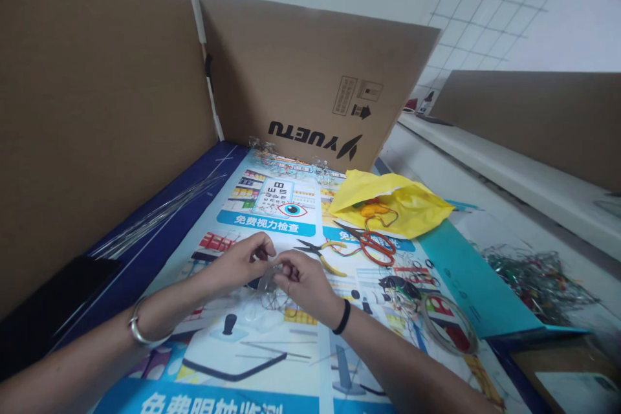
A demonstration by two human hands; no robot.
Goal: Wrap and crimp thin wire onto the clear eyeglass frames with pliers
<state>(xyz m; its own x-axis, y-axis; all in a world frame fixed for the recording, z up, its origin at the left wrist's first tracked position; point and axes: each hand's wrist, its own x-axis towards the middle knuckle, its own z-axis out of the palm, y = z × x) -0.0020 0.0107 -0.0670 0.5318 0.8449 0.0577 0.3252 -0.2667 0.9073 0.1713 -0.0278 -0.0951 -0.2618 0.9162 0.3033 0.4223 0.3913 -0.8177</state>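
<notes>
My left hand (245, 261) has its thumb and fingers pinched together above the printed sheet. Close beside it, my right hand (306, 278) is closed with its fingertips on a small clear, shiny piece (264, 283). Thin bent wire (275, 301) shows just below the fingertips. What the left fingertips hold, if anything, is too small to make out. Beyond my right hand lie yellow-handled pliers (334, 265) with jaws apart, and red-handled scissors (381, 249) whose blades point left toward the pliers.
A yellow bag (412, 213) with orange thread lies behind the scissors. Straight wires (160, 217) lie at left, and a wire heap (538, 284) at right. A roll of clear tape (470, 333) rests beside my right forearm. Cardboard walls (291, 65) stand behind and left.
</notes>
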